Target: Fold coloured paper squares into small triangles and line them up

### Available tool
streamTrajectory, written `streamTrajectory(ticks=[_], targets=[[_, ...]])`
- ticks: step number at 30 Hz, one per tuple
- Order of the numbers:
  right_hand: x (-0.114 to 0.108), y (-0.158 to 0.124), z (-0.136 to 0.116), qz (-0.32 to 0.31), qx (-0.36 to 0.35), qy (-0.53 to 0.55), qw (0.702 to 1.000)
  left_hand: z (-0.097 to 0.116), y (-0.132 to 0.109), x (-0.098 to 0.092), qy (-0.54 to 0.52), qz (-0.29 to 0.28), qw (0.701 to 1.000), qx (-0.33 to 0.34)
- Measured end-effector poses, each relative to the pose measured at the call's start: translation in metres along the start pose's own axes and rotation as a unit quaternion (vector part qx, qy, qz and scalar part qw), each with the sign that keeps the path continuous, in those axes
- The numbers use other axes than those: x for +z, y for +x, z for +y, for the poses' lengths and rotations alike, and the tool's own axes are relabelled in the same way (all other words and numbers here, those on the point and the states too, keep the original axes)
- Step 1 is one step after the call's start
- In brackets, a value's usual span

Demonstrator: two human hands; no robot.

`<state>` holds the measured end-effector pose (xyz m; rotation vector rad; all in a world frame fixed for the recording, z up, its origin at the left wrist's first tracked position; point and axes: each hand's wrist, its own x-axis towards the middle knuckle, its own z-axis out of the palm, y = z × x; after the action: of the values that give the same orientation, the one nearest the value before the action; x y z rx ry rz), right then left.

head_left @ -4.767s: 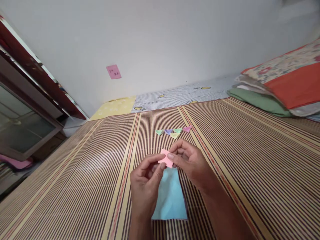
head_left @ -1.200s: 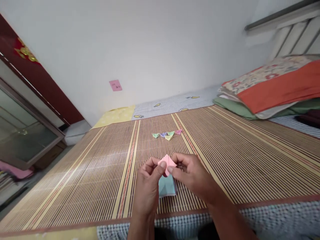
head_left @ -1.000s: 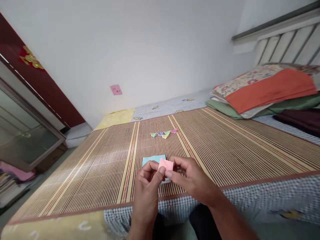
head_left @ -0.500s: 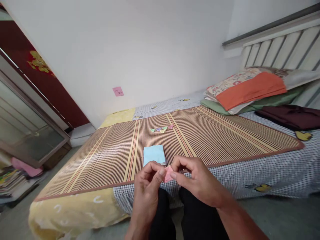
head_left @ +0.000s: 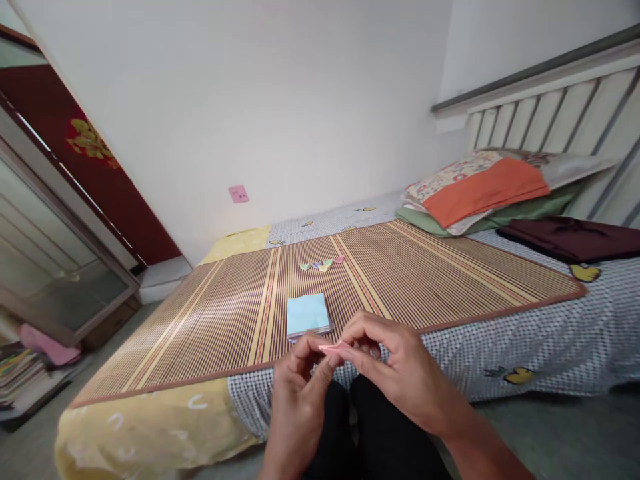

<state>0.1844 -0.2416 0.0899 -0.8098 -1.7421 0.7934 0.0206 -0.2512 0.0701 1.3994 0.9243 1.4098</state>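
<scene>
Between both hands is a small piece of folded pink paper [head_left: 332, 347], seen nearly edge-on. My left hand [head_left: 301, 383] pinches its left end between thumb and fingers. The right end is in the closed thumb and fingers of my right hand [head_left: 385, 357]. Just beyond the hands, a stack of light blue paper squares [head_left: 307, 313] lies on the striped mat [head_left: 215, 313]. Farther back sits a short row of small folded paper pieces [head_left: 323, 265] in green, purple, yellow and pink.
The mat covers a bed with a checked sheet [head_left: 540, 340] and a yellow part [head_left: 165, 420] at the near left. Pillows [head_left: 485, 193] and a dark folded cloth [head_left: 570, 238] lie at the right. A pink note [head_left: 239, 194] is on the wall.
The pink paper has tilted from showing its flat face to nearly edge-on, and the fingers have drawn closer together over it. The head view has shifted slightly.
</scene>
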Motion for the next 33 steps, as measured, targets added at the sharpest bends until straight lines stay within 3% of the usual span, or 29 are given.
streamTrajectory(ticks=[4,9,11,13,16,19,22,25,28,33], targets=[[0.003,-0.004,0.001,0.029,-0.078,-0.047,0.995,-0.002,-0.004,0.002,0.044,0.007,0.999,0.012],[0.008,-0.005,0.001,0.055,-0.193,-0.106,0.974,0.007,-0.007,-0.002,0.185,0.021,0.974,0.129],[0.011,-0.004,0.002,0.077,-0.236,-0.128,0.960,0.010,-0.008,-0.002,0.201,0.029,0.968,0.146],[0.014,-0.004,0.003,0.095,-0.265,-0.148,0.948,0.009,-0.008,-0.002,0.179,0.044,0.976,0.114],[0.016,-0.004,0.006,0.110,-0.288,-0.189,0.932,0.005,-0.009,-0.003,0.087,0.068,0.994,0.012],[0.015,-0.007,0.011,0.118,-0.306,-0.241,0.913,0.003,-0.009,-0.008,-0.045,0.017,0.993,-0.105],[0.015,-0.011,0.017,0.094,-0.332,-0.285,0.894,0.005,-0.011,-0.013,-0.193,-0.025,0.963,-0.185],[0.017,-0.016,0.022,0.065,-0.346,-0.312,0.882,0.007,-0.012,-0.014,-0.269,-0.013,0.941,-0.204],[0.020,-0.017,0.026,0.053,-0.345,-0.317,0.882,0.009,-0.011,-0.012,-0.263,-0.036,0.941,-0.211],[0.026,-0.017,0.035,0.053,-0.348,-0.320,0.879,0.005,-0.006,-0.007,-0.260,0.017,0.945,-0.200]])
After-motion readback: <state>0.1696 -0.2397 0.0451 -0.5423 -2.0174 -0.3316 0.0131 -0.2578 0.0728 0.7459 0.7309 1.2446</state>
